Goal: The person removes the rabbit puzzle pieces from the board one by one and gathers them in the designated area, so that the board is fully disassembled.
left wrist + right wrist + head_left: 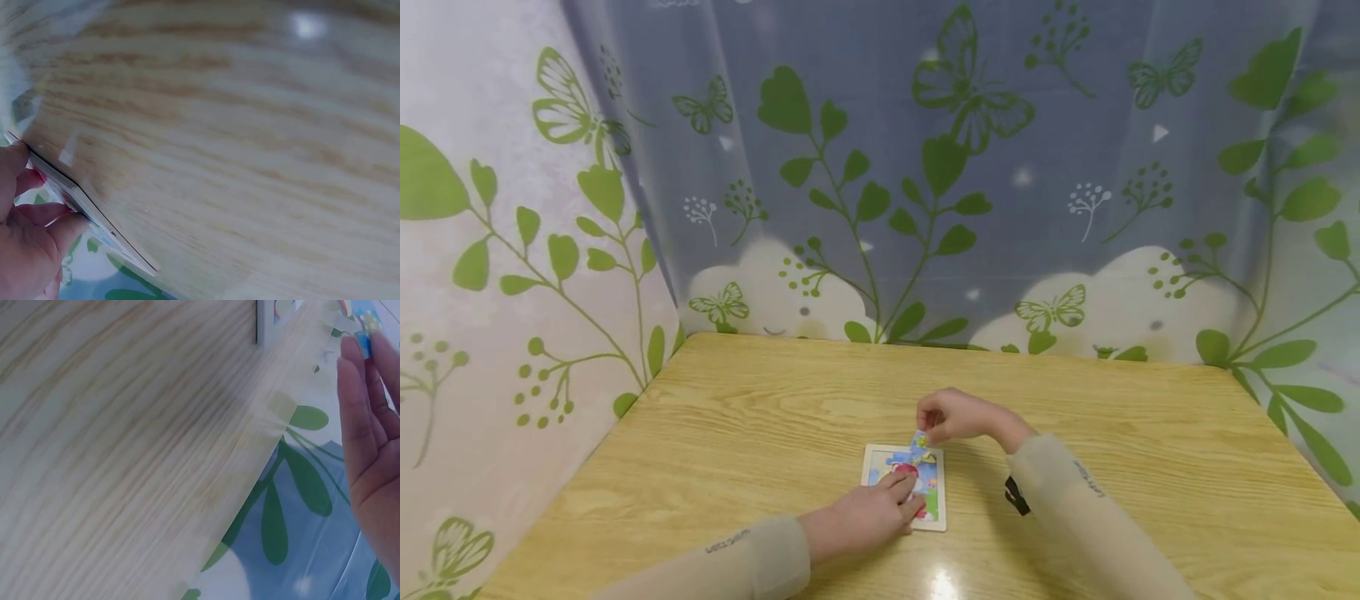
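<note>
We list one board (932,482), rectangular, with a pale frame around a picture in blue, red and green, lying on the table (752,417) between the person's two arms. One left hand (868,517): fingers spread and only lightly bent, resting across the board's left and lower part, partly covering a red shape; in the left wrist view we see the fingers touching the board along its edge. One right hand (958,415): beyond the board's top edge, thumb and finger pinching a small piece (920,440). One piece, blue with a yellow-green figure, its lower end overlapping the top of the frame in the head view; we cannot tell whether it touches the board. Two sleeves (1075,479), beige, dark lettering near the cuffs. One black fitting (1017,497), at the right cuff. The table: yellowish wood, grain visible, a bright reflection at its near side. Behind it we count one curtain (880,100), grey-blue, printed with green leaves, butterflies and white clouds; at left, a pale cloth (497,325) with similar green leaves and butterflies.
</note>
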{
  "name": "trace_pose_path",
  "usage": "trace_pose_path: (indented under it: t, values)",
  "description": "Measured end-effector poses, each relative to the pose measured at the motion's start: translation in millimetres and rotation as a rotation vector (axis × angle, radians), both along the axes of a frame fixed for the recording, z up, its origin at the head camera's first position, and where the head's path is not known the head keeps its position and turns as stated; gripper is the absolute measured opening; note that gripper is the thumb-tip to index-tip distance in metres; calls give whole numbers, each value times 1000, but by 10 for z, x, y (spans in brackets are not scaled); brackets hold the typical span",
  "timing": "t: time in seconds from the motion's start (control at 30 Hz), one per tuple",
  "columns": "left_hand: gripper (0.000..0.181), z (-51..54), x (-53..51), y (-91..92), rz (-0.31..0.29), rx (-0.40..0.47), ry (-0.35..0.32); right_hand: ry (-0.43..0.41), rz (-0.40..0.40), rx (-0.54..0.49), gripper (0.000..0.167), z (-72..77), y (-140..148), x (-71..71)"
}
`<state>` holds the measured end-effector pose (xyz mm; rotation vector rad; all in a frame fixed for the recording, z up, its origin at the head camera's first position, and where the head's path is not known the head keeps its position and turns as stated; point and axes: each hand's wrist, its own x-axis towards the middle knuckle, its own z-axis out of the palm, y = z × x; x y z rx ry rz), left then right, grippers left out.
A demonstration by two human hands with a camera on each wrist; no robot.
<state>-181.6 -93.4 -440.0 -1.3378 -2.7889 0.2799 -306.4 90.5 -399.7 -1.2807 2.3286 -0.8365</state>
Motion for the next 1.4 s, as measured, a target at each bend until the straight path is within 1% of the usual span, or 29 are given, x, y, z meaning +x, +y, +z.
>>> trace_pose_path:
  t: [0.13,0.3,0.5,0.77,0.93,1.0,1.13,1.23,1.4]
  values:
    - [42,2,12,-3,-3,19,-13,-3,-4,3,11,-10,62,-12]
    - [43,3,12,-4,-24,15,1,-2,-20,3,9,6,132,-3]
    - [43,-1,3,-3,-29,11,8,-40,-40,-9,8,10,220,-1]
    - [43,-29,-15,-3,-31,-2,29,-42,-55,3,9,10,322,-1]
    - [43,-17,-16,-12,-41,6,33,-49,-63,3,9,7,394,-1]
    - [43,-6,-15,-16,-45,5,27,-46,-65,4,10,2,427,-2]
    - [43,8,-15,-22,-42,5,-6,-44,-69,10,11,-14,502,0]
    - [43,8,-14,-21,-29,5,-30,-44,-75,13,11,-31,559,-1]
    - [44,-6,-20,-13,-12,-5,-39,-39,-86,19,10,-62,653,-14]
